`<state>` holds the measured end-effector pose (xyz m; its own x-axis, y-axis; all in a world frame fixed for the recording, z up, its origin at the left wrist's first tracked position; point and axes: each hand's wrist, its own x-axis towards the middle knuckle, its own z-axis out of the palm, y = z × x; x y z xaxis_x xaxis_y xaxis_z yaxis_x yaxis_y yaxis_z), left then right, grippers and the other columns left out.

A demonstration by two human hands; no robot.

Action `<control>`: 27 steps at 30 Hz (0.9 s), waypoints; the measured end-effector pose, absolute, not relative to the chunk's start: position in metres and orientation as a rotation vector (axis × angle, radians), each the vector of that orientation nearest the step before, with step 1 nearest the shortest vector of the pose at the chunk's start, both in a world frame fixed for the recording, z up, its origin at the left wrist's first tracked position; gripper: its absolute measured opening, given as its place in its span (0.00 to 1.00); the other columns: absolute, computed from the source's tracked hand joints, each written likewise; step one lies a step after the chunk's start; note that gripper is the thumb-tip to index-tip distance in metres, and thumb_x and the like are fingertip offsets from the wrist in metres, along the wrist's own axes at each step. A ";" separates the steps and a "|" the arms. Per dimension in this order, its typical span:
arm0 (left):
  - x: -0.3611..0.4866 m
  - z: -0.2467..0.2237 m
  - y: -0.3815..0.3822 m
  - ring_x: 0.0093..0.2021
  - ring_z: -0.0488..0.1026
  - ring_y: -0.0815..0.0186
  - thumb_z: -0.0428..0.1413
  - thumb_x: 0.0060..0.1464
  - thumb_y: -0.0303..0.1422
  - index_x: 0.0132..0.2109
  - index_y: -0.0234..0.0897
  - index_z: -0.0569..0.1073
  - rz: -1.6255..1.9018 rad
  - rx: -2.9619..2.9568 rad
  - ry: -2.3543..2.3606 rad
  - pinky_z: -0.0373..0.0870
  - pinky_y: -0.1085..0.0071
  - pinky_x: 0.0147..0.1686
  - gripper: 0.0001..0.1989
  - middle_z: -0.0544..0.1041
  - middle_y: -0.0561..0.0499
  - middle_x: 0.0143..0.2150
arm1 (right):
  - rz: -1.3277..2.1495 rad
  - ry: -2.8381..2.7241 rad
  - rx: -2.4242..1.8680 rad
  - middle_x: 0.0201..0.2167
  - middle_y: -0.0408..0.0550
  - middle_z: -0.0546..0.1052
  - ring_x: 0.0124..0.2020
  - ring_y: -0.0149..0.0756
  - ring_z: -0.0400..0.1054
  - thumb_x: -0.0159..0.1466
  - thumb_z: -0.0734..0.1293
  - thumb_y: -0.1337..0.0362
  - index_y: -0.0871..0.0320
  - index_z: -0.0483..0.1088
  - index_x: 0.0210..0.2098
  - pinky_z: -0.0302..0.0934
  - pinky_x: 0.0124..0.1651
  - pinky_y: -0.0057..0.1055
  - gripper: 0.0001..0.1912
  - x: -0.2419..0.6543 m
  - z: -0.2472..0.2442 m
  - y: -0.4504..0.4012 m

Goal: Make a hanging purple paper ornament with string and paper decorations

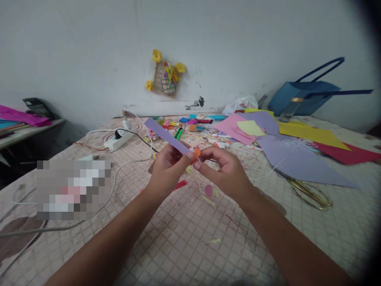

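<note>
Between the thumb and fingers of my left hand [168,169] is a purple paper strip [166,135], its long end slanting up to the left. A small orange paper piece [196,155] sits at the strip's lower end, right at my left thumb tip. My right hand [223,169] is closed in a pinch on that orange piece, thumb and index finger at its right edge. Whether the orange piece is joined to the strip I cannot tell. Behind my hands lies a green cutter [178,133]. Paper scraps, among them a pink oval [208,191], are scattered below them.
Gold-handled scissors [311,194] lie at the right beside purple sheets [297,159] and a yellow sheet [312,134]. A blue bag [297,95] and a glass jar [291,109] stand at the back right. A power strip [120,139] and white cables [116,178] run along the left.
</note>
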<state>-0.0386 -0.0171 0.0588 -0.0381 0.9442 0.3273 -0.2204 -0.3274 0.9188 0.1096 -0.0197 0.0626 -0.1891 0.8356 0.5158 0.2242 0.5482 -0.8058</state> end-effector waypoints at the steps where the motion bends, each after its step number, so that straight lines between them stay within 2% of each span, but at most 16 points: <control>1: -0.038 0.059 -0.017 0.30 0.71 0.70 0.64 0.43 0.33 0.34 0.37 0.72 1.547 1.278 0.849 0.67 0.74 0.31 0.11 0.74 0.54 0.30 | 0.709 -1.711 -0.894 0.29 0.43 0.75 0.33 0.34 0.68 0.56 0.68 0.66 0.57 0.71 0.31 0.63 0.38 0.32 0.03 0.109 0.062 -0.020; 5: -0.038 0.059 -0.017 0.30 0.71 0.71 0.63 0.44 0.33 0.34 0.37 0.72 1.542 1.302 0.817 0.68 0.74 0.32 0.10 0.75 0.54 0.30 | 0.742 -1.706 -0.908 0.29 0.43 0.74 0.34 0.35 0.68 0.60 0.64 0.64 0.55 0.72 0.32 0.62 0.34 0.31 0.05 0.110 0.062 -0.020; 10: -0.039 0.060 -0.016 0.29 0.72 0.70 0.64 0.42 0.33 0.35 0.37 0.73 1.529 1.274 0.826 0.68 0.74 0.30 0.11 0.74 0.54 0.29 | 0.795 -1.672 -0.923 0.26 0.41 0.71 0.27 0.30 0.63 0.62 0.62 0.63 0.56 0.71 0.31 0.56 0.27 0.27 0.07 0.112 0.064 -0.020; 18: -0.042 0.057 -0.015 0.28 0.71 0.71 0.63 0.44 0.32 0.36 0.39 0.74 1.500 1.289 0.746 0.68 0.74 0.29 0.10 0.74 0.55 0.29 | 1.050 -1.576 -0.785 0.25 0.40 0.71 0.28 0.28 0.64 0.58 0.66 0.65 0.57 0.70 0.27 0.59 0.33 0.27 0.04 0.112 0.066 -0.018; 23: -0.041 0.060 -0.017 0.28 0.71 0.72 0.63 0.45 0.32 0.35 0.39 0.74 1.511 1.279 0.757 0.68 0.75 0.29 0.09 0.74 0.55 0.28 | 1.013 -1.616 -0.736 0.26 0.41 0.72 0.31 0.31 0.66 0.60 0.64 0.63 0.56 0.70 0.28 0.61 0.35 0.30 0.06 0.114 0.065 -0.017; 27: -0.040 0.062 -0.018 0.29 0.71 0.70 0.63 0.43 0.33 0.35 0.39 0.73 1.524 1.289 0.797 0.68 0.73 0.30 0.10 0.74 0.55 0.28 | 0.932 -1.677 -0.770 0.28 0.42 0.72 0.31 0.31 0.67 0.57 0.67 0.64 0.56 0.69 0.31 0.62 0.36 0.31 0.03 0.112 0.061 -0.018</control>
